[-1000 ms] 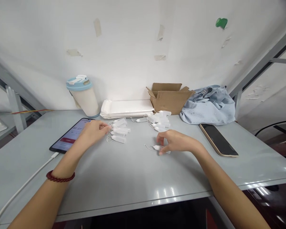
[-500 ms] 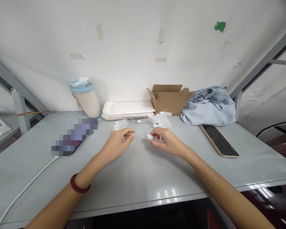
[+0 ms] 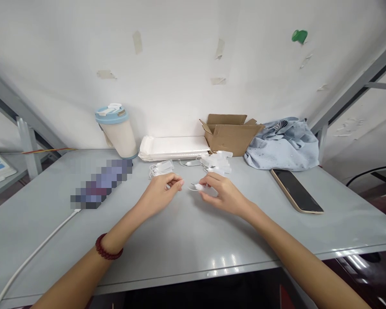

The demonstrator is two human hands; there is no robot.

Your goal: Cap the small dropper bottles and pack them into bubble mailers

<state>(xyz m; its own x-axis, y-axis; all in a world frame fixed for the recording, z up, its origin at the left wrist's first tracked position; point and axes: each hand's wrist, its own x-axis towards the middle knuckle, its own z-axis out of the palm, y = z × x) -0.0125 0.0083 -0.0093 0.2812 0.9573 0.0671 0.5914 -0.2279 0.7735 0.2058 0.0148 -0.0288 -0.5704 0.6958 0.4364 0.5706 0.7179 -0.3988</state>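
Note:
My right hand (image 3: 223,193) holds a small translucent white bottle-like piece (image 3: 198,187) between thumb and fingers. A thin dark pin and a white string stick out of its left end, toward my other hand. Most of its body is hidden by my fingers. My left hand (image 3: 162,189) is a short way to the left, thumb and fingertips pinched together; whatever may be between them is hidden. Beyond my hands lie a small pile of similar clear pieces with strings (image 3: 161,168), a single one (image 3: 193,162) and a larger pile (image 3: 217,161).
Along the wall stand a tumbler (image 3: 119,133), a flat white package (image 3: 173,148), an open cardboard box (image 3: 233,139) and a bunched blue cloth (image 3: 283,146). A phone (image 3: 296,191) lies at right. A blurred-out device (image 3: 101,184) with a white cable (image 3: 35,249) lies at left.
My right hand has moved slightly left with the small piece, bringing its pin end nearer my left hand. My left hand stays pinched in nearly the same place. The view has shifted slightly.

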